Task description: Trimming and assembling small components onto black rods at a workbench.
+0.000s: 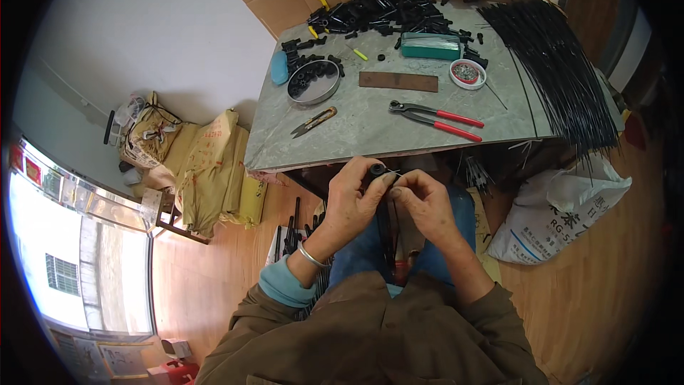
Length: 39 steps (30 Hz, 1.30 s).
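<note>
In front of the table's near edge, my left hand [348, 196] is closed round a small black part with a round, hollow end [377, 170]. My right hand [427, 208] meets it from the other side, thumb and forefinger pinched at a thin metal pin or wire [394, 172] beside the black part. Whether the pin sits inside the part is too small to tell. A long dark piece [387, 235] hangs below my hands between my knees; its link to the held part is hidden. Red-handled pincers [438, 120] lie on the table beyond my right hand.
The grey table [342, 135] bears snips [313, 122], a round tin [313, 100] of black pieces, a brown bar [398, 81], a green box [430, 47], and a white dish [468, 85]. Black parts [388, 13] heap behind; black rods [563, 71] overhang right. A white sack [548, 217] stands right.
</note>
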Motion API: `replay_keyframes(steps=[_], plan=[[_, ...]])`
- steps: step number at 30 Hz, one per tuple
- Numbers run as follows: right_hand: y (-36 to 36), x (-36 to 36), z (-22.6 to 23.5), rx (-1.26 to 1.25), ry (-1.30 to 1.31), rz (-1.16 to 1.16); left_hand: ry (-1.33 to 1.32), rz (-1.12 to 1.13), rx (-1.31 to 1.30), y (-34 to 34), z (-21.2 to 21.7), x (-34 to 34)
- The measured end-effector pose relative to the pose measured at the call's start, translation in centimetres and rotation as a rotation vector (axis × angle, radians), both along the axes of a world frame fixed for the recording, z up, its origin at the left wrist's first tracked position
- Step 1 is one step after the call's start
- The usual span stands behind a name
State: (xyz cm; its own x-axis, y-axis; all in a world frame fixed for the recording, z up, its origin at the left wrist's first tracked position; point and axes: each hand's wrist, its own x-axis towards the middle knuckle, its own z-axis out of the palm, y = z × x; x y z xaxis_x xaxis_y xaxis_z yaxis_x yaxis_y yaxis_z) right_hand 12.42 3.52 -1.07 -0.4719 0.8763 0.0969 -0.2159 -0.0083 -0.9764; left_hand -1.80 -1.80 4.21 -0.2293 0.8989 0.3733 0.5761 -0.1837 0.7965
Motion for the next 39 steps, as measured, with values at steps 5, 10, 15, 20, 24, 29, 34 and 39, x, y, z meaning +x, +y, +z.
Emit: replay_keyframes(steps=[5,10,15,20,24,29,34,39], plan=[[0.4,0.4,-0.8,-0.088,0.078,0.194,-0.104,-0.167,-0.101,-0.1,0.3,-0.7],[0.7,1.2,-0.4,-0.160,0.069,0.332,-0.312,-0.486,-0.244,0.2,1.4,-1.7],[0.5,1.2,-0.4,-0.164,0.060,0.368,-0.280,-0.553,-0.249,0.3,0.2,-2.1],[0.4,1.1,-0.6,-0.141,0.045,0.317,-0.352,-0.554,-0.105,0.7,-1.3,-1.4],[0.8,2.0,1.0,0.126,-0.348,0.067,-0.857,-0.462,-0.055,0.4,-2.3,-0.8],[0.4,0.7,4.6,0.559,-0.143,-0.183,-0.862,-0.433,-0.043,0.3,-3.0,-0.3],[1.2,0.0,5.1,0.991,-0.251,-0.327,-0.774,-0.266,-0.090,0.3,-3.0,0.4],[1.2,-0.7,2.6,0.798,-0.235,-0.265,-0.929,-0.333,-0.108,-0.1,-3.3,0.8]])
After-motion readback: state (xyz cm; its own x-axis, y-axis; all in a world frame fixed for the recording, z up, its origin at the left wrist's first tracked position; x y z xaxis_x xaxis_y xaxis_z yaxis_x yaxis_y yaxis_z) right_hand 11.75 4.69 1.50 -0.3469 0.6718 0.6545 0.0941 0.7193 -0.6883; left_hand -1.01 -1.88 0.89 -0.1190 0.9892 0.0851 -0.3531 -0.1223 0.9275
